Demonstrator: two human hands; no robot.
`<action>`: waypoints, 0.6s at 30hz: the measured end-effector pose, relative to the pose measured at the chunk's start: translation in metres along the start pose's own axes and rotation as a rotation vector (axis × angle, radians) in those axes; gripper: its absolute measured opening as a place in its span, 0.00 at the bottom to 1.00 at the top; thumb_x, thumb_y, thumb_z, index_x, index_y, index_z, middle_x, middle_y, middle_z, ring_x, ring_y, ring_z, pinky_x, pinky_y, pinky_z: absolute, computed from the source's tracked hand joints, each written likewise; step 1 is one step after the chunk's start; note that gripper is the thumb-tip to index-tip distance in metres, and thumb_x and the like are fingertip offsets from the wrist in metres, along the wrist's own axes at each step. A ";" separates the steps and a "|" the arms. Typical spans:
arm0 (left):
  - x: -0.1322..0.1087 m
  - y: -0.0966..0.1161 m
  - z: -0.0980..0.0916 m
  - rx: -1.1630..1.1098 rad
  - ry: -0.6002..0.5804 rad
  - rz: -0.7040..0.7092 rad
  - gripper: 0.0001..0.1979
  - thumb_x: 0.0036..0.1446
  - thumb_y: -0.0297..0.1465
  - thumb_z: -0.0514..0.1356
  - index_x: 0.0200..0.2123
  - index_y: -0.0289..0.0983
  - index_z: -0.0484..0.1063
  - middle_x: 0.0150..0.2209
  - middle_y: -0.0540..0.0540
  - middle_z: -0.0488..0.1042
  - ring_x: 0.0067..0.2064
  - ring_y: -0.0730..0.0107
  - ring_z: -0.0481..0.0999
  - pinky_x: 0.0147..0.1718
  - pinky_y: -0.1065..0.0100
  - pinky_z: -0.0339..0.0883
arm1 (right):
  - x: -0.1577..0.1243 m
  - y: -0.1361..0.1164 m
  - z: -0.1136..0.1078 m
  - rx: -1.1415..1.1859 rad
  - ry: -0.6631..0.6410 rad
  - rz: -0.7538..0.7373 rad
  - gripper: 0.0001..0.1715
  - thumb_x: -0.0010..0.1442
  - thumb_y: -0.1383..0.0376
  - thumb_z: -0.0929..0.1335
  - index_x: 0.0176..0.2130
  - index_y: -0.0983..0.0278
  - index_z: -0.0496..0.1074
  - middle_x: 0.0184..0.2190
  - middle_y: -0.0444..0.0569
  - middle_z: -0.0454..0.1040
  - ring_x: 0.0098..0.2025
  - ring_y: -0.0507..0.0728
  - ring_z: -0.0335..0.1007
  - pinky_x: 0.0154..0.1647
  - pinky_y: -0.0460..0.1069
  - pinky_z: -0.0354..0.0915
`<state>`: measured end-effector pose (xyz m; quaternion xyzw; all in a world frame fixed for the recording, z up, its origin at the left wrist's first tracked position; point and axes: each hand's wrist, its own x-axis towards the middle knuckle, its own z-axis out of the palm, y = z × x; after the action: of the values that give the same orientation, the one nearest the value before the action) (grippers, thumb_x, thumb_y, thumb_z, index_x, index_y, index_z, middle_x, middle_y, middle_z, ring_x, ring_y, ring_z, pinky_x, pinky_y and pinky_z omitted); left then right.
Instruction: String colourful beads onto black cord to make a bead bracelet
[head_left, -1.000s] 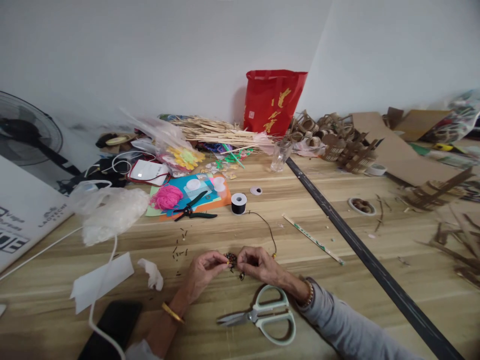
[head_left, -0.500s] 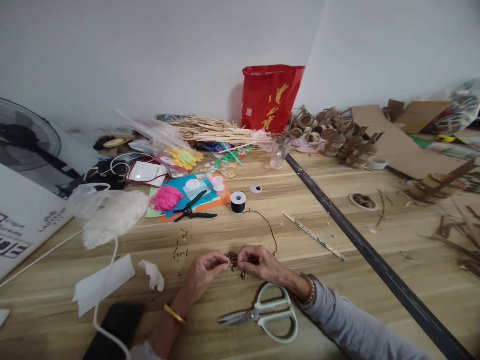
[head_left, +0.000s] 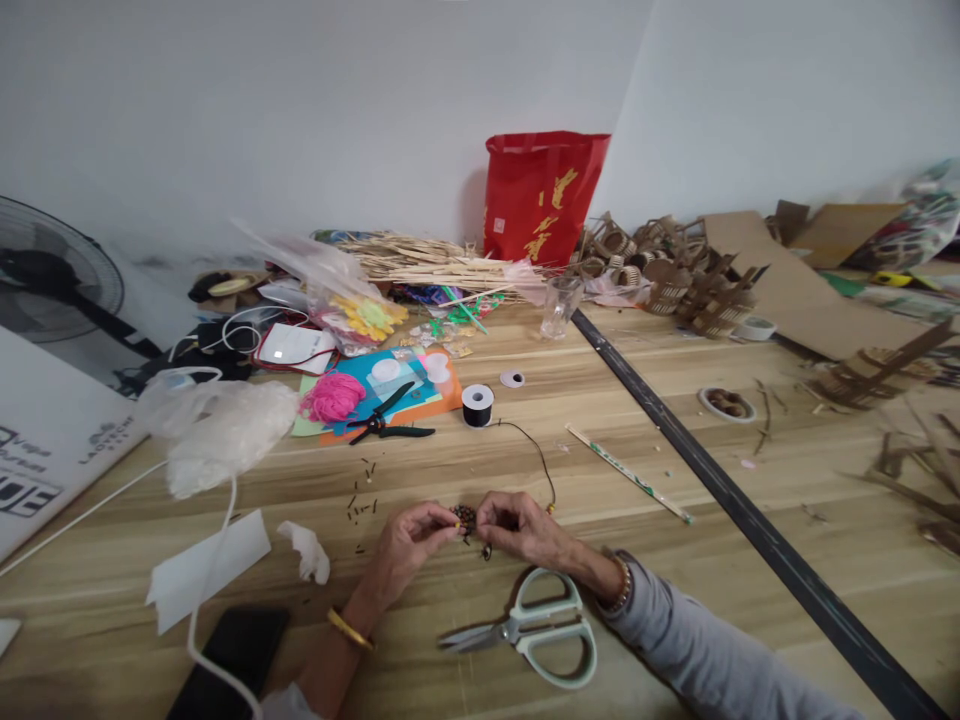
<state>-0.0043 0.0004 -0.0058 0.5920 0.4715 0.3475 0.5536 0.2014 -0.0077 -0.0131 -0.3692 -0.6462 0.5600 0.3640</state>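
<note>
Between my two hands is a small cluster of dark and reddish beads on dark cord. My left hand pinches its left side, with a tiny yellow bit at the fingertips. From the right, my right hand has thumb and forefinger closed at the cluster's edge; the fingers hide most of what they grip. A thin dark cord runs from the black spool to beside my right hand, with a small yellow bead on it. Scissors with pale handles lie below my hands, blades pointing left.
Pliers and pink yarn lie on coloured sheets at left. Short dark scraps are scattered near my left hand. A phone lies at the lower left. A paper-wrapped straw, glass mug and black strip are to the right.
</note>
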 end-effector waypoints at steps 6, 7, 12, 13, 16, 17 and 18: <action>0.000 0.000 0.000 -0.002 -0.007 0.003 0.10 0.44 0.35 0.68 0.28 0.34 0.76 0.29 0.45 0.80 0.33 0.63 0.79 0.38 0.65 0.73 | 0.000 0.000 0.000 -0.003 0.002 0.010 0.18 0.57 0.54 0.69 0.28 0.67 0.70 0.20 0.41 0.62 0.22 0.48 0.54 0.23 0.43 0.52; 0.000 0.000 0.000 0.000 -0.005 0.006 0.10 0.44 0.35 0.68 0.28 0.34 0.76 0.29 0.45 0.80 0.33 0.63 0.79 0.37 0.65 0.73 | 0.000 0.000 0.000 -0.001 -0.001 0.012 0.18 0.57 0.53 0.69 0.28 0.67 0.70 0.20 0.41 0.62 0.22 0.48 0.54 0.23 0.43 0.52; 0.001 -0.003 0.000 0.020 -0.013 0.021 0.10 0.44 0.35 0.68 0.28 0.34 0.77 0.29 0.45 0.80 0.32 0.64 0.79 0.36 0.66 0.73 | 0.000 0.002 0.000 0.000 -0.011 0.013 0.19 0.57 0.53 0.69 0.29 0.67 0.70 0.21 0.41 0.63 0.23 0.48 0.54 0.22 0.43 0.51; 0.001 -0.004 0.000 0.021 -0.014 0.019 0.10 0.44 0.35 0.67 0.28 0.34 0.77 0.29 0.45 0.80 0.32 0.64 0.79 0.36 0.66 0.73 | 0.000 0.002 0.000 0.003 -0.010 0.013 0.19 0.57 0.53 0.69 0.28 0.67 0.70 0.21 0.41 0.63 0.23 0.48 0.54 0.22 0.43 0.51; 0.002 -0.005 0.000 0.013 -0.012 0.020 0.10 0.44 0.34 0.67 0.28 0.34 0.76 0.29 0.45 0.80 0.32 0.64 0.79 0.36 0.66 0.73 | 0.000 0.002 0.001 0.006 -0.001 0.007 0.20 0.56 0.52 0.69 0.28 0.67 0.69 0.20 0.41 0.62 0.22 0.48 0.54 0.23 0.43 0.52; 0.002 -0.006 0.000 0.007 -0.011 0.024 0.10 0.44 0.34 0.67 0.28 0.34 0.76 0.28 0.45 0.80 0.32 0.64 0.78 0.36 0.66 0.73 | 0.000 0.001 0.001 0.006 -0.001 0.002 0.20 0.56 0.52 0.69 0.28 0.67 0.69 0.20 0.41 0.62 0.22 0.48 0.54 0.23 0.43 0.52; 0.002 -0.006 0.000 0.002 -0.011 0.027 0.09 0.44 0.34 0.67 0.28 0.34 0.76 0.28 0.45 0.80 0.32 0.65 0.78 0.36 0.66 0.73 | 0.000 0.001 0.001 0.005 0.000 -0.002 0.20 0.57 0.52 0.69 0.28 0.67 0.69 0.21 0.41 0.63 0.23 0.48 0.54 0.23 0.43 0.52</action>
<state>-0.0049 0.0017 -0.0115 0.6007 0.4607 0.3513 0.5509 0.2007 -0.0077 -0.0144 -0.3676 -0.6451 0.5614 0.3653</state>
